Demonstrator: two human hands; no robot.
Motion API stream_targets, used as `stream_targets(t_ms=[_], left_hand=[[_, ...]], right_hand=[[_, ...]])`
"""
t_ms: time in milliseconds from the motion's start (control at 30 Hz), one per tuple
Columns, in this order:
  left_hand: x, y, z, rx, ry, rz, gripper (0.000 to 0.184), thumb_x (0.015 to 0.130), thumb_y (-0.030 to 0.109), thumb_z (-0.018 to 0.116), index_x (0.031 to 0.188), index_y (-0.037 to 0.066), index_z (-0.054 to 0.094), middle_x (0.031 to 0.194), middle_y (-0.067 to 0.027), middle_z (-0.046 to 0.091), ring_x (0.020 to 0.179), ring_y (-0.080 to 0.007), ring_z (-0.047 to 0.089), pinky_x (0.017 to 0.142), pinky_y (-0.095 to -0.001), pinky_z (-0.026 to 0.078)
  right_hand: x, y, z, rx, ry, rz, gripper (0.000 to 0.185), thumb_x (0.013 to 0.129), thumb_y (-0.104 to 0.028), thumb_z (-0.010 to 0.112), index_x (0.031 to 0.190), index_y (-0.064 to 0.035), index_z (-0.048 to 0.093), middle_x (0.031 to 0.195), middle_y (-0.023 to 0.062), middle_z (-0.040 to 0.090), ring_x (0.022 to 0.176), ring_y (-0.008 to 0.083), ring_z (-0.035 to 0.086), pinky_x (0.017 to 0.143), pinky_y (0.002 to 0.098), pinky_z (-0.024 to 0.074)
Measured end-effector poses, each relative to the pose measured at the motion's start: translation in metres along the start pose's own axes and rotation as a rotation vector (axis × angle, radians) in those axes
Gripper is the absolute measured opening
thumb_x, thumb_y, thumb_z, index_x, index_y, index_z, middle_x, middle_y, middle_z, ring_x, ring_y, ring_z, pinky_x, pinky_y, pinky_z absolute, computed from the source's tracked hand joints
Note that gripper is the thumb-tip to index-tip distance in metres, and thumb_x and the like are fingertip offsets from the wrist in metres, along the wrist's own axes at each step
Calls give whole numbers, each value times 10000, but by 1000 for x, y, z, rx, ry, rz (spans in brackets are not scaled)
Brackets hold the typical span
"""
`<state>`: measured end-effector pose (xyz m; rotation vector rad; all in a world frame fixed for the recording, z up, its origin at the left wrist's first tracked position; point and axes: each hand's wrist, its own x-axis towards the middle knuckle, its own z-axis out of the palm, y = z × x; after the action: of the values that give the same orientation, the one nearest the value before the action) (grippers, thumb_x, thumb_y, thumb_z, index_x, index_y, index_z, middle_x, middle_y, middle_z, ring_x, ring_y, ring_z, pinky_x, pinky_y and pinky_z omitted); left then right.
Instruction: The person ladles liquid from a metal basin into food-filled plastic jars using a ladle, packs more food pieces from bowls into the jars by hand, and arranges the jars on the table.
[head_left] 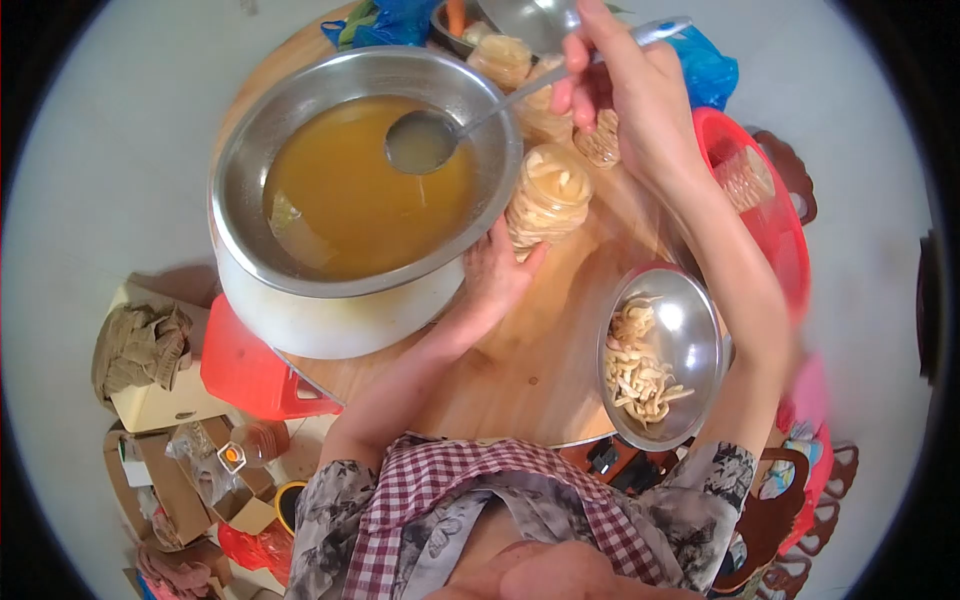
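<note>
A wide steel bowl (250,245) of yellow-brown liquid sits on a white round base on the wooden table. My right hand (635,95) is closed around the handle of a metal ladle (420,142). The ladle's cup is over the liquid and has some in it. With its thumb and fingers round the lower side, my left hand (500,270) grips a clear jar (548,205) packed with pale strips, beside the bowl's right rim. More filled jars (500,62) stand behind it, partly hidden by my right hand and the ladle.
A smaller steel bowl (690,330) with pale strips stands at the table's right edge. Beyond it is a red tub (790,250) with a jar inside. Blue plastic bags (705,65) lie at the back. A red stool (250,365) and boxes (170,470) are at lower left.
</note>
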<state>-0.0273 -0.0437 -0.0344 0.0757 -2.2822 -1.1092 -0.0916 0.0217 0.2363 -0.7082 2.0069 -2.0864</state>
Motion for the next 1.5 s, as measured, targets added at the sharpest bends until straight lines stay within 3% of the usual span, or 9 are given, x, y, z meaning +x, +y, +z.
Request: stream_targets(t_ms=[33, 100, 167, 433, 567, 767, 933, 1133, 1500], left_hand=[[1, 2, -1, -10, -10, -15, 1013, 760, 288, 829, 1515, -19, 227, 1465, -279, 380, 1382, -444, 348, 1140, -548, 269], [2, 4, -2, -25, -17, -27, 1013, 763, 288, 826, 1516, -21, 223, 1467, -279, 375, 1383, -446, 346, 1139, -550, 271], [2, 5, -3, -37, -38, -28, 1010, 769, 292, 822, 1516, -26, 221, 1478, -286, 362, 1390, -451, 335, 1138, -544, 279], [2, 5, -3, -36, -24, -49, 995, 786, 306, 805, 1524, -17, 221, 1492, -299, 354, 1390, -463, 342, 1143, -535, 282], [0, 8, -8, 4, -52, -72, 980, 800, 308, 791, 1526, -14, 217, 1493, -294, 355, 1387, -463, 347, 1143, -528, 286], [-1, 11, -10, -50, -105, -139, 948, 816, 299, 777, 1515, -23, 224, 1466, -307, 377, 1366, -474, 366, 1121, -544, 303], [0, 8, -5, -45, -24, -39, 940, 810, 293, 781, 1503, -34, 237, 1447, -312, 390, 1345, -477, 384, 1102, -550, 318], [-1, 8, -4, -26, -9, -63, 958, 780, 281, 808, 1501, -18, 254, 1438, -292, 408, 1336, -470, 395, 1097, -546, 328], [0, 5, 0, -31, -15, -40, 981, 752, 287, 836, 1497, -15, 273, 1439, -281, 421, 1332, -454, 415, 1109, -541, 324]], right_hand=[[0, 0, -2, -22, -19, -22, 447, 1040, -418, 512, 777, -65, 595, 611, 110, 640, 482, 116, 581, 454, 202, 425], [3, 10, -11, -2, -79, 14, 492, 1034, -451, 499, 838, -20, 635, 648, 121, 666, 550, 189, 634, 522, 280, 495], [0, 19, -11, -115, -2, -18, 466, 1023, -463, 500, 773, -74, 553, 632, 140, 636, 484, 136, 557, 454, 241, 408], [-43, 68, -20, -29, 12, 65, 453, 1051, -445, 468, 796, -78, 537, 634, 115, 626, 486, 157, 580, 433, 255, 421], [-44, 63, -22, -5, 0, 56, 502, 1050, -479, 462, 785, -63, 554, 624, 124, 636, 430, 129, 541, 412, 230, 395], [-32, 55, -28, -14, 25, 31, 457, 1046, -446, 489, 786, -72, 525, 646, 124, 632, 487, 151, 596, 409, 241, 434], [-24, 49, -30, -77, 26, -12, 455, 1045, -457, 485, 781, -88, 524, 636, 116, 630, 481, 138, 570, 427, 235, 421], [-21, 49, -32, -91, 35, -8, 462, 1050, -446, 465, 792, -72, 546, 637, 131, 652, 450, 128, 549, 453, 239, 434], [-32, 21, -88, -14, 166, 126, 438, 1043, -448, 477, 797, -93, 546, 638, 151, 652, 459, 123, 518, 440, 237, 393]])
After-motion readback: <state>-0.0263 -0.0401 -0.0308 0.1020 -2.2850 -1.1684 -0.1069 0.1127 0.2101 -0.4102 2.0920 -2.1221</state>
